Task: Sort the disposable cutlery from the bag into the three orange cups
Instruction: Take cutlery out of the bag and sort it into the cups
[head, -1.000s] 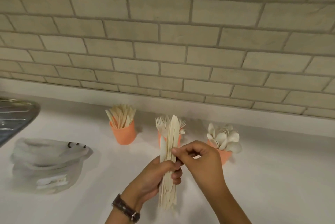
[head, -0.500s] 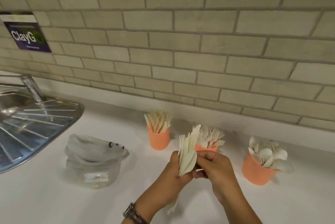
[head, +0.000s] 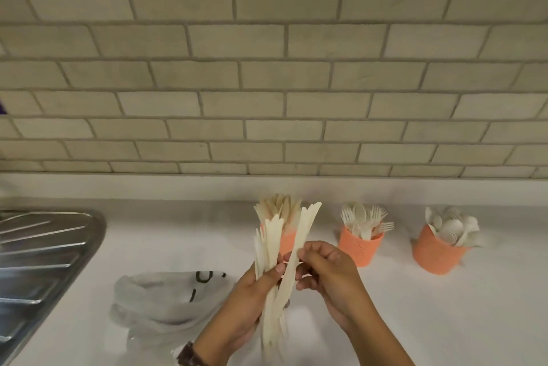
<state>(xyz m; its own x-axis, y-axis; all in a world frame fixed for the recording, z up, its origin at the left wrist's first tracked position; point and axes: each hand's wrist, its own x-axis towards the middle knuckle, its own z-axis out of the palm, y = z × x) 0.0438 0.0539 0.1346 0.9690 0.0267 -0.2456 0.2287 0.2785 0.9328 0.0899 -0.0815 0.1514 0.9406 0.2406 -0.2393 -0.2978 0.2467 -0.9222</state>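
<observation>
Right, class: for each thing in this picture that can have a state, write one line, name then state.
Left hand: grips the cutlery bundle.
Right hand: pinches a single piece beside the bundle.
Left cup: upright, filled, partly hidden.
Middle cup: upright, holding forks.
Right cup: upright, holding spoons.
Bag: crumpled, lying on the counter.

Cutlery bundle (head: pixel 269 242) in left hand (head: pixel 248 303)

Grey brick-tiled wall (head: pixel 267 75) rises behind white counter (head: pixel 444 306) beside steel drainboard (head: pixel 38 262).
</observation>
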